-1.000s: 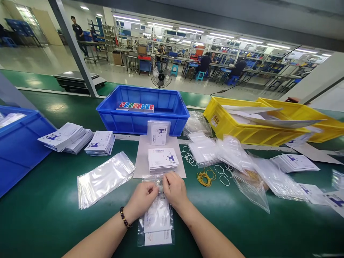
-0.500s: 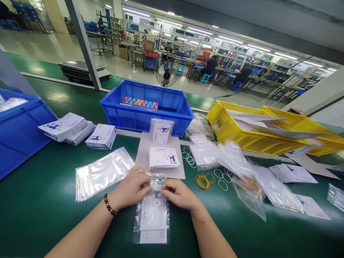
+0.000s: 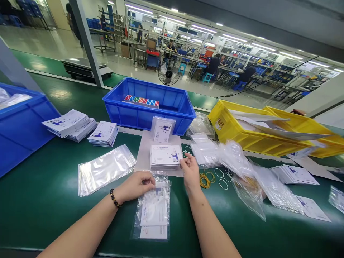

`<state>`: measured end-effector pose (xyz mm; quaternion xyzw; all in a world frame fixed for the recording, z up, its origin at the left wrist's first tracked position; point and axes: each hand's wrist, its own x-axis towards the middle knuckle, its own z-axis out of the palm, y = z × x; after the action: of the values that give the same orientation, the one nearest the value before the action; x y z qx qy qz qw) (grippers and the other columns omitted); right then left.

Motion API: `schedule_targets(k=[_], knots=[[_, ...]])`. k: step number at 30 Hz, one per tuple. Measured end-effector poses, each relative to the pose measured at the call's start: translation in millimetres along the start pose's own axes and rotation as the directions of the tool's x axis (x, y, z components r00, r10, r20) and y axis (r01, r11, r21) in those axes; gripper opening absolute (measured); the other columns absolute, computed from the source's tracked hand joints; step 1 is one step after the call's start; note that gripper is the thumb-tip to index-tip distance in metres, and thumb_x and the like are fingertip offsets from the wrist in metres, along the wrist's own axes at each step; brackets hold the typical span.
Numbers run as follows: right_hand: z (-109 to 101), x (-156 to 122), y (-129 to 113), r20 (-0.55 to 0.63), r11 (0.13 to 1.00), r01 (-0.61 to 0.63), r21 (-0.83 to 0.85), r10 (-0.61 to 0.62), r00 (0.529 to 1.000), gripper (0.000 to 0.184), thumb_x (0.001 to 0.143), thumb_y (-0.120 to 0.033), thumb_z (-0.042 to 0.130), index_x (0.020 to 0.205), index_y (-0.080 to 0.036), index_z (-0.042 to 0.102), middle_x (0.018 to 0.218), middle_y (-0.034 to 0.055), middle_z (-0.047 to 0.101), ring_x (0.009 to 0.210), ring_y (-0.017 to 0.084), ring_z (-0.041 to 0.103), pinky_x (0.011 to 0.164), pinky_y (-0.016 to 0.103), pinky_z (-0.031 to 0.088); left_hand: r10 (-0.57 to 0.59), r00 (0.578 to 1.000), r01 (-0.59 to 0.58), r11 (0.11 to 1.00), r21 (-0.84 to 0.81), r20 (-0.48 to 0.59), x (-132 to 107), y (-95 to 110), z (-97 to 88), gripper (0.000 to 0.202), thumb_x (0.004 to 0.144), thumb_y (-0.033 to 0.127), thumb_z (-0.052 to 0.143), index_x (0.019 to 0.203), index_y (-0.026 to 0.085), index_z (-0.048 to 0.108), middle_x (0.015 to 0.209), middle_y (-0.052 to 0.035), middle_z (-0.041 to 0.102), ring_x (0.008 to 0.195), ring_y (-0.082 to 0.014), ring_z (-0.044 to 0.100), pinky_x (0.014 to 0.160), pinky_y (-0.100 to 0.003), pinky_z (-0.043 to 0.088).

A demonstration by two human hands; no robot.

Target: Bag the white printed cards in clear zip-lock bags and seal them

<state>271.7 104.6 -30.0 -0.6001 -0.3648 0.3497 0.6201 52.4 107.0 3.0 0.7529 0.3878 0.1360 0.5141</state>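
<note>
Txt illegible, incl. yellow bin label (image 3: pixel 219 123), booklets (image 3: pixel 164 154).

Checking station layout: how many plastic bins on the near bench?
4: left blue bin at far left, center blue bin behind the booklets, front yellow bin at right, rear yellow bin partly hidden behind it.

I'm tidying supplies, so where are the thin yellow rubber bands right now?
In the head view, the thin yellow rubber bands lie on the green tabletop, just right of the bare right hand, beside loose white rubber bands.
</note>
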Motion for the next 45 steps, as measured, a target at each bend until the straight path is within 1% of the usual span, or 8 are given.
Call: schedule_targets(k=[5,11,17,19,23,30,35,45], knots=[[-13,-9,-12,-0.008,0.984,-0.024,0.178,0.026,1.0,0.035,0.062,-0.037,0.067,0.09,-0.019,0.055,0.073,-0.0005,0.056,0.06,0.012,0.054,0.055,0.028,0.048,0.044,0.999,-0.043,0.994,-0.101,0.012,1,0,2.7,0.016,0.074,0.03,0.054,0.07,0.019,0.065,0.081,-0.0027,0.06,0.077,-0.0167,0.055,0.074,-0.027,0.043],[-17,-20,-19,0.338,0.998,-0.061,-0.033,0.068,0.939,0.02,0.067,-0.036,0.064,0.076,-0.018,0.066,0.07,-0.0001,0.057,0.049,0.009,0.048,0.048,0.026,0.044,0.002,1.0,-0.008,0.969,-0.246,-0.024,3,-1,7.6,0.017,0.072,0.032,0.058,0.066,0.018,0.066,0.081,-0.0044,0.062,0.08,-0.0186,0.057,0.073,-0.028,0.045],[-9,-32,-28,0.802,0.959,0.133,-0.25,0.128,0.584,0.016,0.071,-0.033,0.063,0.067,-0.019,0.07,0.078,0.0021,0.058,0.076,0.015,0.054,0.071,0.029,0.045,-0.017,0.987,-0.041,0.934,-0.355,-0.16,4,-2,15.5,0.021,0.069,0.035,0.06,0.063,0.016,0.066,0.081,-0.0055,0.058,0.076,-0.0174,0.055,0.067,-0.027,0.046],[-6,-34,-27,0.824,0.96,0.108,-0.257,0.159,0.544,0.016,0.071,-0.033,0.063,0.066,-0.02,0.07,0.075,0.0011,0.058,0.072,0.014,0.054,0.07,0.029,0.045,-0.063,0.985,-0.011,0.908,-0.419,-0.161,4,-2,15.5,0.02,0.068,0.036,0.062,0.07,0.017,0.065,0.085,-0.0058,0.059,0.076,-0.0174,0.056,0.066,-0.028,0.047],[-2,-37,-23,0.74,0.965,-0.024,-0.262,0.217,0.636,0.014,0.069,-0.031,0.064,0.067,-0.017,0.067,0.067,-0.0009,0.057,0.061,0.011,0.052,0.06,0.025,0.043,-0.194,0.981,0.152,0.796,-0.586,-0.008,3,-5,12.4,0.041,0.061,0.035,0.07,0.096,0.017,0.058,0.085,-0.004,0.063,0.07,-0.0167,0.06,0.06,-0.028,0.048],[7,-42,-19,0.66,0.969,-0.16,-0.188,0.246,0.71,0.021,0.064,-0.025,0.066,0.083,-0.018,0.061,0.062,-0.0049,0.053,0.055,0.009,0.048,0.054,0.021,0.04,-0.266,0.961,0.187,0.828,-0.529,-0.077,5,-3,12.2,0.02,0.063,0.034,0.063,0.06,0.015,0.055,0.054,0.0024,0.055,0.048,-0.0107,0.051,0.048,-0.022,0.039],[12,-44,-19,0.623,0.953,-0.029,-0.302,0.221,0.75,0.015,0.069,-0.025,0.057,0.058,-0.016,0.051,0.054,-0.005,0.046,0.051,0.008,0.04,0.051,0.021,0.033,-0.218,0.968,0.134,0.867,-0.48,-0.122,4,1,13.3,0.018,0.063,0.031,0.061,0.058,0.015,0.056,0.056,0.0015,0.057,0.053,-0.0122,0.053,0.052,-0.023,0.041],[20,-52,-20,0.649,0.892,0.296,-0.343,-0.003,0.761,0.015,0.074,-0.021,0.054,0.06,-0.017,0.053,0.061,-0.0014,0.051,0.059,0.011,0.047,0.056,0.023,0.037,-0.145,0.984,0.08,0.884,-0.461,-0.106,6,-3,20.2,0.018,0.067,0.031,0.06,0.061,0.014,0.06,0.062,-0.0017,0.06,0.06,-0.0143,0.054,0.056,-0.025,0.043]])
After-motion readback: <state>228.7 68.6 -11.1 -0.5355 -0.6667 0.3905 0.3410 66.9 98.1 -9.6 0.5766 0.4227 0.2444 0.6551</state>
